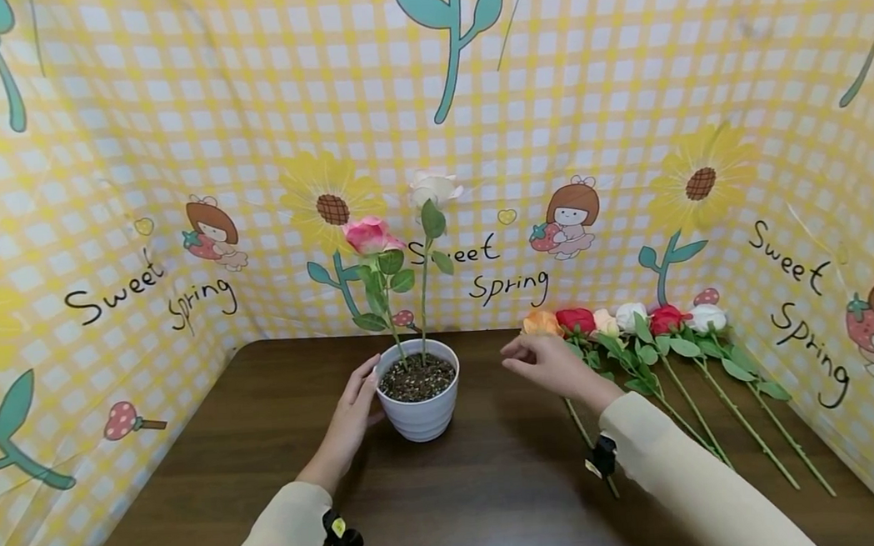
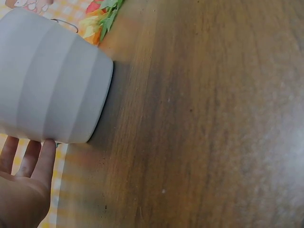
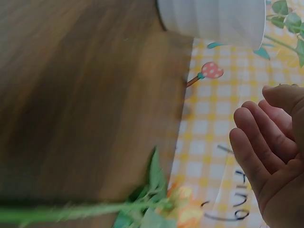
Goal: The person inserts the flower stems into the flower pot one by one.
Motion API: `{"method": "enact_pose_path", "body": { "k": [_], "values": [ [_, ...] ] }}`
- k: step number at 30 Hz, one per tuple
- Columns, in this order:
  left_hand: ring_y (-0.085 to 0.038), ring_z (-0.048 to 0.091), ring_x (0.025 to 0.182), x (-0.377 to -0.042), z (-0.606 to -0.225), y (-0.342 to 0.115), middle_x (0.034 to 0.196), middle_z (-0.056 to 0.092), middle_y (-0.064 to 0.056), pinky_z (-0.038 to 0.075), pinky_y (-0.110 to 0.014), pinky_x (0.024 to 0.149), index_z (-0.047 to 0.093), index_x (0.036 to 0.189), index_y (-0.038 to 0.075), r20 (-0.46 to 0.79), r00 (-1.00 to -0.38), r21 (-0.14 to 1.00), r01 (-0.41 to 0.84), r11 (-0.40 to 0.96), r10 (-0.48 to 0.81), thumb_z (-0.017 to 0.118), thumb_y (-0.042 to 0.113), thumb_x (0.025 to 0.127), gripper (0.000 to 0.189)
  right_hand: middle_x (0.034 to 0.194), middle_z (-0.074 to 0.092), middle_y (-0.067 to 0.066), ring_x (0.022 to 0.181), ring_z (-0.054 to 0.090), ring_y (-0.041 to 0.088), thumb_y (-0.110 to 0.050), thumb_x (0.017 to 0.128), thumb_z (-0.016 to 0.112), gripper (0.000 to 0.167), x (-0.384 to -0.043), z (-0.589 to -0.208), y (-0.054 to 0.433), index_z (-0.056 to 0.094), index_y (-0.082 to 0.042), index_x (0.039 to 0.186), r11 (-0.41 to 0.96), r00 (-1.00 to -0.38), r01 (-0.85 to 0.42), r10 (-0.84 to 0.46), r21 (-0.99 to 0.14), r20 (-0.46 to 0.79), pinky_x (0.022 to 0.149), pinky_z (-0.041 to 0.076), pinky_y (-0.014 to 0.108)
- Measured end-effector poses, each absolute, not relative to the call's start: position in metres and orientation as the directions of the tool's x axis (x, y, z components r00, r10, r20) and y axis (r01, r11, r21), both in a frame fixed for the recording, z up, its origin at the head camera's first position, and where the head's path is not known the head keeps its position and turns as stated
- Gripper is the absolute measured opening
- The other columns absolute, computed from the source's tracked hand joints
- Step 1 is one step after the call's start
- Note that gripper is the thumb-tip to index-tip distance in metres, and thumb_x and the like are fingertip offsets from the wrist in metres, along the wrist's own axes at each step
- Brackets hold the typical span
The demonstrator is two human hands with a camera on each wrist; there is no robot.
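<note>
A white ribbed flower pot (image 1: 420,416) filled with dark soil (image 1: 418,381) stands upright on the table. Two stems rise from the soil: a pink rose (image 1: 372,235) on the left and a taller white rose (image 1: 434,190). My left hand (image 1: 350,416) rests against the left side of the pot; in the left wrist view its extended fingers (image 2: 45,164) meet the ribbed wall. To the right of the pot my right hand (image 1: 551,368) hovers with nothing in it, its fingers loosely bent. An orange rose (image 1: 542,323) lies just behind that hand, its stem partly hidden by the arm.
More roses lie side by side at the right, among them a red rose (image 1: 575,320) and a white rose (image 1: 708,318), their stems pointing toward me. Yellow checked cloth (image 1: 366,102) walls in the brown wooden table (image 1: 215,453) at the back and sides.
</note>
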State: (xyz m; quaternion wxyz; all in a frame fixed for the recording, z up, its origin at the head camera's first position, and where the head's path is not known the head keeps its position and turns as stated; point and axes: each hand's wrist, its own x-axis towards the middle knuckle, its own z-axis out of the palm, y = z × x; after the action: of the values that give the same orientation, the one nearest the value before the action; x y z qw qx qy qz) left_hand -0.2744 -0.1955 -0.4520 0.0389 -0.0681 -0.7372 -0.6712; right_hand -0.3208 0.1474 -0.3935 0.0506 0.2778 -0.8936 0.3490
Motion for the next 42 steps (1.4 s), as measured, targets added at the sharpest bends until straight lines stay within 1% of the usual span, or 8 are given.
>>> {"method": "enact_pose_path", "body": {
  "k": [5,13,18,21,25,30,35,42],
  "values": [
    [-0.033,0.032,0.140,-0.275,-0.453,-0.196,0.156,0.032,-0.014,0.038,-0.065,0.103,0.036,0.154,0.023,0.152,-0.987,0.985,0.155,0.081,0.049,0.039,0.044,0.109,0.050,0.093,0.071,-0.005,0.079,0.062,0.008,-0.024,0.099,0.067,0.020,-0.312,-0.405,0.173,0.072,-0.010,0.112,0.619,-0.847,-0.517,-0.469,-0.591,0.249,0.070,0.052,0.031],
    [-0.033,0.034,0.139,-0.277,-0.454,-0.196,0.155,0.033,-0.015,0.039,-0.066,0.102,0.037,0.154,0.022,0.162,-0.986,0.983,0.165,0.082,0.042,0.039,0.044,0.109,0.050,0.092,0.072,0.004,0.077,0.063,0.010,-0.024,0.098,0.068,0.020,-0.301,-0.423,0.205,0.073,-0.010,0.111,0.657,-0.869,-0.473,-0.456,-0.587,0.189,0.066,0.052,0.030],
    [-0.032,0.032,0.140,-0.277,-0.455,-0.196,0.157,0.032,-0.014,0.038,-0.066,0.102,0.036,0.154,0.022,0.165,-0.985,0.982,0.169,0.082,0.047,0.039,0.044,0.109,0.050,0.084,0.070,0.005,0.070,0.065,0.020,-0.022,0.098,0.068,0.026,-0.294,-0.431,0.221,0.070,-0.002,0.115,0.641,-0.877,-0.426,-0.466,-0.639,0.117,0.058,0.054,0.030],
    [-0.032,0.032,0.141,-0.276,-0.454,-0.196,0.156,0.032,-0.014,0.038,-0.066,0.102,0.037,0.154,0.021,0.161,-0.986,0.983,0.164,0.082,0.043,0.039,0.043,0.109,0.050,0.083,0.069,0.005,0.067,0.064,0.020,-0.021,0.098,0.068,0.027,-0.290,-0.436,0.227,0.069,0.000,0.116,0.635,-0.886,-0.388,-0.458,-0.668,0.079,0.056,0.054,0.030],
    [-0.033,0.032,0.141,-0.275,-0.454,-0.195,0.156,0.033,-0.015,0.038,-0.067,0.101,0.037,0.154,0.020,0.162,-0.986,0.983,0.164,0.082,0.037,0.039,0.043,0.109,0.051,0.084,0.070,0.003,0.068,0.064,0.017,-0.020,0.097,0.070,0.027,-0.287,-0.443,0.231,0.069,-0.001,0.115,0.643,-0.906,-0.342,-0.420,-0.685,0.057,0.056,0.054,0.030],
    [-0.034,0.031,0.141,-0.274,-0.454,-0.195,0.157,0.032,-0.015,0.038,-0.067,0.101,0.036,0.154,0.019,0.165,-0.986,0.982,0.168,0.084,0.041,0.039,0.043,0.109,0.051,0.074,0.066,0.001,0.064,0.062,0.017,-0.021,0.093,0.074,0.027,-0.282,-0.450,0.234,0.069,-0.003,0.113,0.685,-0.943,-0.246,-0.334,-0.686,0.004,0.055,0.054,0.031],
    [-0.034,0.031,0.141,-0.274,-0.453,-0.196,0.158,0.030,-0.015,0.039,-0.067,0.101,0.035,0.154,0.018,0.168,-0.985,0.981,0.171,0.086,0.042,0.038,0.042,0.109,0.051,0.071,0.063,0.003,0.060,0.062,0.018,-0.026,0.089,0.079,0.029,-0.281,-0.456,0.233,0.070,-0.006,0.108,0.717,-0.967,-0.151,-0.250,-0.681,-0.049,0.054,0.054,0.033],
    [-0.032,0.030,0.142,-0.273,-0.452,-0.196,0.158,0.030,-0.013,0.038,-0.067,0.102,0.035,0.155,0.020,0.159,-0.986,0.982,0.162,0.092,0.046,0.038,0.043,0.109,0.051,0.070,0.063,0.002,0.058,0.063,0.017,-0.025,0.089,0.078,0.027,-0.282,-0.458,0.228,0.071,-0.004,0.105,0.734,-0.971,-0.114,-0.225,-0.669,-0.081,0.050,0.054,0.033]
  ]
}}
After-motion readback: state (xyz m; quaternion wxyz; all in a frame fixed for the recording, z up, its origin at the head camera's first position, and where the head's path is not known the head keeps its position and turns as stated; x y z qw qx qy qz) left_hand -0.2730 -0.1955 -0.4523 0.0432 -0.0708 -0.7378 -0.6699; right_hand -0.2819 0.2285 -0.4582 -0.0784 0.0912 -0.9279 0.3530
